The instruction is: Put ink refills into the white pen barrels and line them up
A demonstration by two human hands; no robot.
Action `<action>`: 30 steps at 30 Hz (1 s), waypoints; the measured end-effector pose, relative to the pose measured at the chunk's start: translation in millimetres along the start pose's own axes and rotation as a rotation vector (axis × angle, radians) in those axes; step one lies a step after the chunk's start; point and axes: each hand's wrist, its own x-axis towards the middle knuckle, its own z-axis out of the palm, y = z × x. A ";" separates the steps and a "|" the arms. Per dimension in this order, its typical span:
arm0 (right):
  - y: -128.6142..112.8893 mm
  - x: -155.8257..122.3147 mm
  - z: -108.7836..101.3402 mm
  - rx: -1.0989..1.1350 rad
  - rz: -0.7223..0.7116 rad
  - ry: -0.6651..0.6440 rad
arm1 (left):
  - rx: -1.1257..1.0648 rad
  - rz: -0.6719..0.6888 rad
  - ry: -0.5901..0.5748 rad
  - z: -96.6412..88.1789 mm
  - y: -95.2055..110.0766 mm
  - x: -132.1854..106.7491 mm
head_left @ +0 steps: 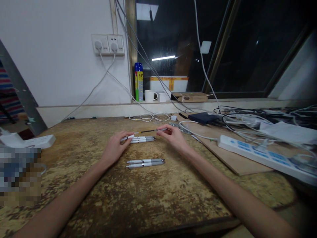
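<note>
My left hand (116, 144) pinches the white barrel (130, 136) of a pen. My right hand (173, 136) is closed on one end of a thin pen refill (147, 131), near a greyish piece partly covered by the fingers. Dark ink shows along the refill, and its free end points left at the barrel. Whether that end touches the barrel I cannot tell. Just below, several white and grey pens (142, 140) lie side by side on the worn wooden table (158, 195). Closer to me lie two more pens (146, 163), parallel.
On the right are a board (237, 167), a white power strip (252, 152), a dark box (204, 118) and tangled cables (247, 114). Another power strip (42, 141) is at left. A spray can (139, 82) and white mug (150, 96) stand on the windowsill.
</note>
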 end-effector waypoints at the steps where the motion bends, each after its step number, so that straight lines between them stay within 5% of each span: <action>1: -0.7 -0.5 0.2 -0.001 0.005 -0.002 | 0.000 -0.008 0.003 -0.3 0.9 0.0; 13: -6.9 -2.2 1.0 0.081 0.048 0.024 | -0.033 -0.080 0.050 -4.7 5.5 0.1; 30: 1.4 -3.5 3.8 0.211 0.198 -0.004 | -0.041 -0.003 0.073 -5.8 3.8 2.4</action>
